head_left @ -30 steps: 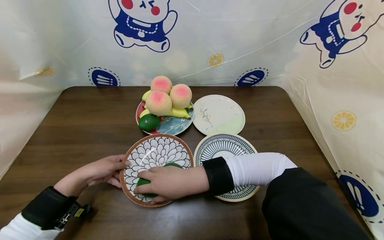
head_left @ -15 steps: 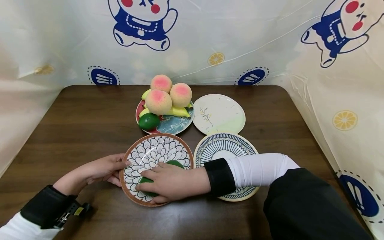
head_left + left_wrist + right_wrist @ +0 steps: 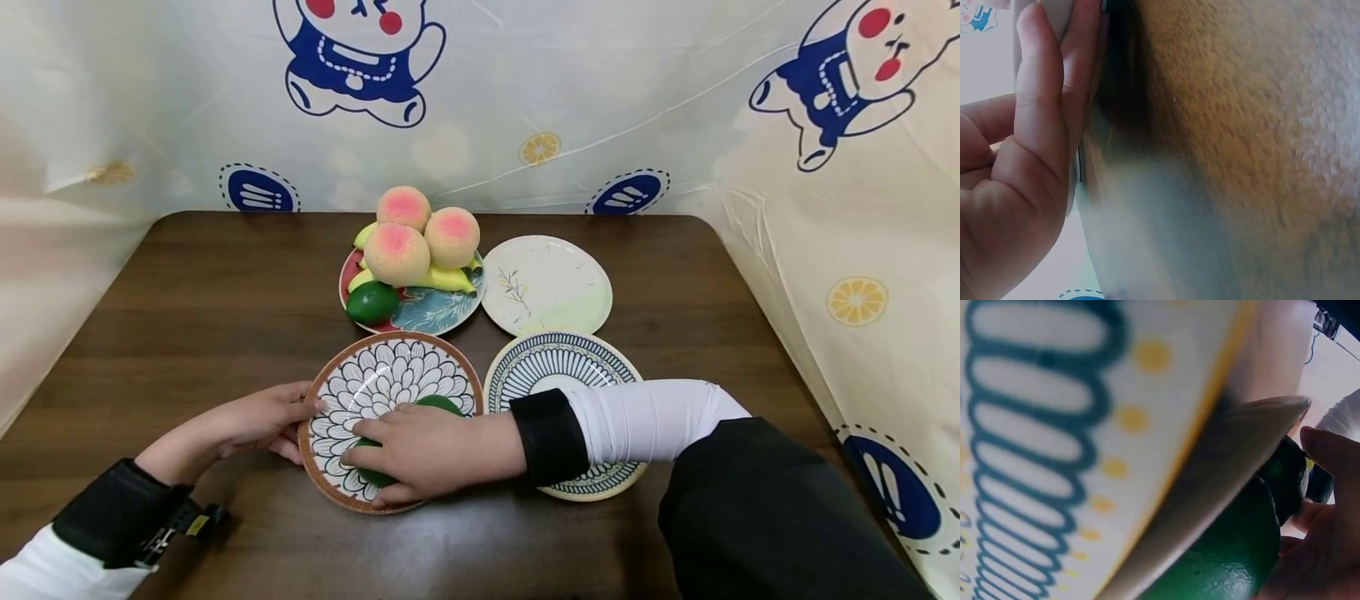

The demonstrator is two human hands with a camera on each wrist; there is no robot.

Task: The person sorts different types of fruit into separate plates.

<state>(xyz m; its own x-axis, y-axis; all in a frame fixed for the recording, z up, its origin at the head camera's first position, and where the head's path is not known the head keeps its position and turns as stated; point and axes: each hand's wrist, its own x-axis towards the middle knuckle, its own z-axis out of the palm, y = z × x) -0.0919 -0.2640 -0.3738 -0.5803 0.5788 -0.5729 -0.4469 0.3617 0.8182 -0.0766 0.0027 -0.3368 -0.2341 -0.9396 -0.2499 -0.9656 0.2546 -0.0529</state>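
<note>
A brown-rimmed plate [image 3: 405, 358] with a black-and-white petal pattern lies at the front. My left hand [image 3: 258, 425] pinches its left rim, thumb on top and the other fingers lower at the edge. On this plate are two green, avocado-like fruits. My right hand [image 3: 431, 450] reaches over them from the right and holds the nearer green fruit [image 3: 372, 477], mostly hidden under the fingers. The other green fruit [image 3: 441, 404] shows behind the hand. In the right wrist view, fingers curve at a darker fruit [image 3: 1288, 475] beside a glossy green one [image 3: 1222, 550].
Under my right forearm lies a blue-patterned plate [image 3: 558, 358]. Behind it is a pale plate [image 3: 551, 283] with a sprig. At back left, a red-and-blue plate [image 3: 435, 315] carries peaches [image 3: 397, 254], bananas [image 3: 450, 280] and a green fruit [image 3: 372, 303]. A printed curtain [image 3: 480, 100] hangs behind the table.
My right hand has shifted slightly right and away from me on the plate, and the fruit under its fingers has moved a little with it. My left hand stays at the rim.
</note>
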